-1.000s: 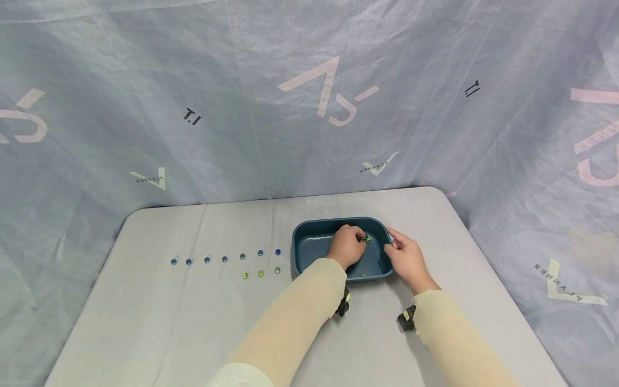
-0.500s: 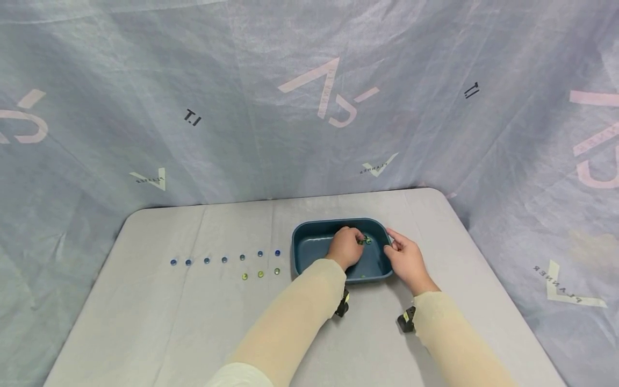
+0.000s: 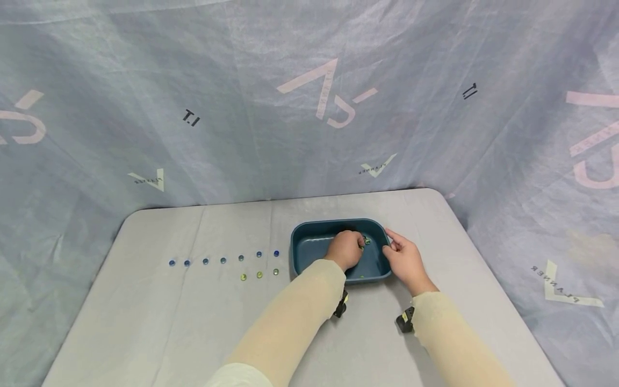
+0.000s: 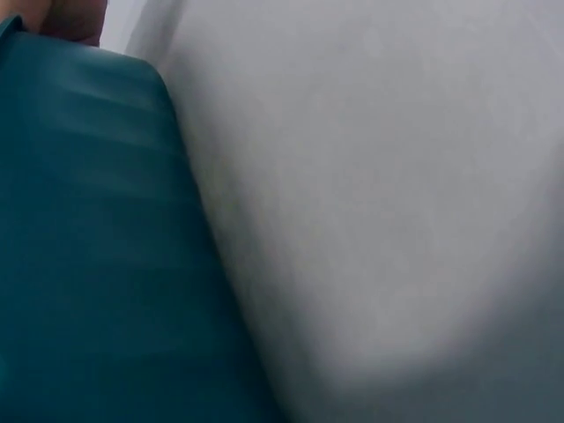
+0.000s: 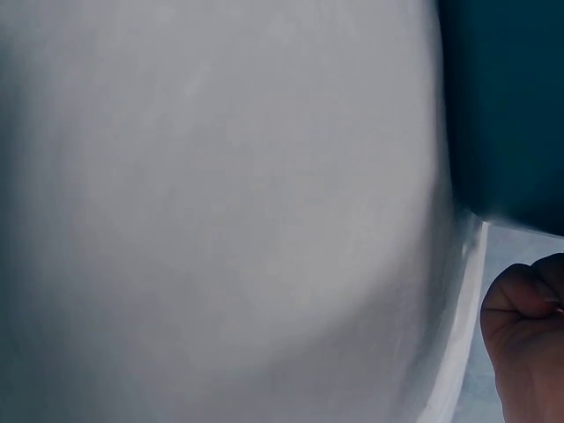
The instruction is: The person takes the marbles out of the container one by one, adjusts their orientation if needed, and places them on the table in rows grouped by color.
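Note:
In the head view my left hand (image 3: 345, 250) reaches into a dark teal plastic basin (image 3: 309, 222). Its fingers are curled, and a small green glass bead (image 3: 361, 248) shows at the fingertips, apparently pinched there. Beyond them lie a few more green beads (image 3: 367, 241), partly hidden by the hand. My right hand (image 3: 407, 262) grips the basin's right rim between thumb and fingers. The left wrist view shows the basin's outer wall (image 4: 115, 220) and part of a hand (image 4: 66, 19) at its top edge; neither wrist view shows the beads.
Left of the basin, a row of several blue glass beads (image 3: 223, 260) lies on the light grey tabletop (image 3: 145, 322). Three yellow-green beads (image 3: 259, 274) form a shorter row in front of it. A printed grey cloth (image 3: 242, 107) hangs behind the table.
My left hand has drawn slightly back toward me inside the basin, a green bead now showing at its fingertips. The right hand stays at the rim; the rows have not changed.

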Motion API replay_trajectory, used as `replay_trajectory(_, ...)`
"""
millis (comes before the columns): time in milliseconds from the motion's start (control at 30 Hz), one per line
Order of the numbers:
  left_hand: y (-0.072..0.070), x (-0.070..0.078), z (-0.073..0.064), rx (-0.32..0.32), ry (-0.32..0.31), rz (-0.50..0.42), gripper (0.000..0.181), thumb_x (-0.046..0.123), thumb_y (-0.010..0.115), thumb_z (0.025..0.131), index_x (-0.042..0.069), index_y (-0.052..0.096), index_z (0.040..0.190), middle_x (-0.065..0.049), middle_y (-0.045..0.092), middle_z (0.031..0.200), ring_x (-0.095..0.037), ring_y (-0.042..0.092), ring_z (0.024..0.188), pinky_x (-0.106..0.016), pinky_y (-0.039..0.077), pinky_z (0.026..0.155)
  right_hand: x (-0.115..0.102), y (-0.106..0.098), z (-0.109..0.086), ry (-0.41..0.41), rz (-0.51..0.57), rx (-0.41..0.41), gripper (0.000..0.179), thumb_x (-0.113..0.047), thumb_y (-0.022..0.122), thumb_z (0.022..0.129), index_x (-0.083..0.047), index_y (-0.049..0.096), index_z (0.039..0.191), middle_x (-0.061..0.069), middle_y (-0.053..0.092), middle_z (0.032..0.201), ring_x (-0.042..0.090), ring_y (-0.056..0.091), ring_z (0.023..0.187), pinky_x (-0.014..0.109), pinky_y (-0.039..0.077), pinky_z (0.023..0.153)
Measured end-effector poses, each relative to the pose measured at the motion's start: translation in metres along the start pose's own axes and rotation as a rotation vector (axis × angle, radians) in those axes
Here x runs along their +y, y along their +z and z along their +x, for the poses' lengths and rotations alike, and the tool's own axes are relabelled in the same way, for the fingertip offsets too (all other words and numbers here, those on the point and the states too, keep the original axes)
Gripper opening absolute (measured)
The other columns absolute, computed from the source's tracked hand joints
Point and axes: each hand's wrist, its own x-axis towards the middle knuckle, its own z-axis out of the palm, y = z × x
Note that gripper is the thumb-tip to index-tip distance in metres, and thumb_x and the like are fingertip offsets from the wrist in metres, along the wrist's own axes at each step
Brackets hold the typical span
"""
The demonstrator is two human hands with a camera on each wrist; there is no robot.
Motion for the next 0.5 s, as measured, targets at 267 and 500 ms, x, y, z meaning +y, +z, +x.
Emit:
replay_trajectory(267,-0.0001,0.0014,-0.0011,0.044,-0.005,-0.144,0.006,0.018,0.071,0.100,0.018,0.074,0.105,0.008,0.067,0.094,-0.009,0.060,0.081,-0.029,0.053,0.076,-0.0008,0.0009,0.0007,0.003,-0.002,0.002,0.052,-0.009,0.061,0.100,-0.003,0.052,0.150,0.002,0.046,0.071,0.016,0.040,0.057,0.027,0.035,0.054)
replay_trajectory(500,-0.0070,0.0080,-0.0087,0.113,0.062,-0.247,0.006,0.016,0.072,0.099,0.016,0.075,0.105,0.009,0.065,0.089,-0.007,0.058,0.078,-0.025,0.051,0.073,0.0025,0.0015,0.0016,-0.011,-0.017,-0.011,0.052,-0.008,0.060,0.100,-0.004,0.051,0.151,0.003,0.047,0.070,0.017,0.041,0.056,0.028,0.036,0.052)
